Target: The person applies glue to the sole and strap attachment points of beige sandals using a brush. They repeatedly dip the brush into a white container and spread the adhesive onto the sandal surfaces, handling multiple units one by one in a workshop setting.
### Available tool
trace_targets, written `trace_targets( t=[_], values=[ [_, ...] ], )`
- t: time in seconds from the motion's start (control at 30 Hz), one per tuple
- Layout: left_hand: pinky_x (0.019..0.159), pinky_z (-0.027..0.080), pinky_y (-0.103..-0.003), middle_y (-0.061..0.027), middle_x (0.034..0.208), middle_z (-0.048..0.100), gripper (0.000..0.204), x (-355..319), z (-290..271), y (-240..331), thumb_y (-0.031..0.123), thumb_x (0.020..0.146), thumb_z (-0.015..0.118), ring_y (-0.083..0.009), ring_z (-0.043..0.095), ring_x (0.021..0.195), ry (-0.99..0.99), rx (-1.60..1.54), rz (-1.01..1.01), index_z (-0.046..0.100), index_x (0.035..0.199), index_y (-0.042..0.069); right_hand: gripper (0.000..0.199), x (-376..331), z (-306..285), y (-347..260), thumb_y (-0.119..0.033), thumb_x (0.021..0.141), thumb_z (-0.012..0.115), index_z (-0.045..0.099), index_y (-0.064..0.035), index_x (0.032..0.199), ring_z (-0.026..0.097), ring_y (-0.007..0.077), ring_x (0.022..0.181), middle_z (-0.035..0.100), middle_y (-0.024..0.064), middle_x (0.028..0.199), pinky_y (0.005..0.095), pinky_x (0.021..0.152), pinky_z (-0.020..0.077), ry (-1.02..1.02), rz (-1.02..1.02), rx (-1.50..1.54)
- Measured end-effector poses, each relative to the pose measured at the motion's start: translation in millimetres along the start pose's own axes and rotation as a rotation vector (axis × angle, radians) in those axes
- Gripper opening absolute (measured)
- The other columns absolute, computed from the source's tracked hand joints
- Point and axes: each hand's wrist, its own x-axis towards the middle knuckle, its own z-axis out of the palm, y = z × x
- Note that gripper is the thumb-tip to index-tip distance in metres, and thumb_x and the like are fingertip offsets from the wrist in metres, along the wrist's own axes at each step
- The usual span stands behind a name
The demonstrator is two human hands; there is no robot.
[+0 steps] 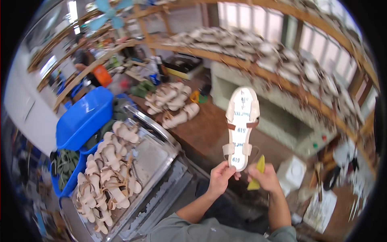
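While beyond sandal [242, 135], shoe-laden shelf [229, 59].

decent gap between the hands [219, 179] and metal cart [151, 158], sandals [109, 154] clogging the cart, white box [293, 172] crowding the right

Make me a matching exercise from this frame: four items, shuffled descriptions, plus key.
1. left hand
2. right hand
3. metal tray
4. wooden shelf

A. in front of the barred windows
B. gripping a yellow piece
C. at the person's left, bearing a heap of sandals
D. pinching the lower end of an upright sandal

Pairs: 1-D, 2-B, 3-C, 4-A
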Motion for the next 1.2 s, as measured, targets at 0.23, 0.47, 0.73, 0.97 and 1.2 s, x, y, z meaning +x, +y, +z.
trace_targets(
  t=[0.23,0.47,0.73,0.97,1.2],
  values=[
    [0.053,0.048,-0.025,-0.0068,0.071,0.059,0.013,140.5,-54.7,175.4,0.010,0.087,0.048,-0.0117,0.055,0.056,0.400,0.232,0.176,0.055,0.089,0.000,0.017,64.8,-37.6,-75.0,-0.015,0.086,0.061,0.063,0.0023,0.085,0.055,0.0090,0.057,0.060,0.0039,0.065,0.0219,0.053,0.0426,0.087,0.088,-0.032],
    [0.043,0.040,-0.025,-0.0072,0.064,0.055,0.015,381.7,-138.0,319.0,0.012,0.081,0.050,-0.0127,0.050,0.049,0.379,0.317,0.234,0.056,0.078,-0.002,0.016,99.7,-42.3,-119.6,-0.014,0.087,0.060,0.062,0.0013,0.082,0.053,0.0080,0.054,0.058,0.0027,0.061,0.0214,0.050,0.0405,0.277,0.159,-0.153],
    [0.042,0.041,-0.025,-0.0084,0.065,0.058,0.017,591.5,-180.5,309.0,0.015,0.079,0.052,-0.0118,0.050,0.048,0.407,0.367,0.030,0.057,0.076,-0.001,0.018,104.2,-41.1,-142.1,-0.017,0.087,0.060,0.061,-0.0001,0.081,0.051,0.0086,0.052,0.058,0.0030,0.060,0.0219,0.049,0.0395,0.505,0.203,-0.258],
    [0.042,0.042,-0.027,-0.0083,0.064,0.058,0.018,622.3,-180.3,277.9,0.016,0.082,0.052,-0.0128,0.052,0.047,0.385,0.367,-0.056,0.058,0.079,0.000,0.018,87.0,-49.8,-136.5,-0.018,0.086,0.061,0.059,-0.0005,0.079,0.053,0.0100,0.052,0.058,0.0041,0.060,0.0227,0.049,0.0400,0.635,0.161,-0.315],
    [0.053,0.045,-0.027,-0.0042,0.075,0.057,0.021,553.0,-185.7,271.8,0.020,0.083,0.060,-0.0128,0.051,0.061,0.575,0.505,0.380,0.059,0.089,0.000,0.018,56.5,-55.9,-151.2,-0.017,0.087,0.058,0.062,-0.0015,0.080,0.052,0.0077,0.060,0.057,-0.0003,0.064,0.0232,0.054,0.0421,0.710,0.214,-0.427]
  ],
)
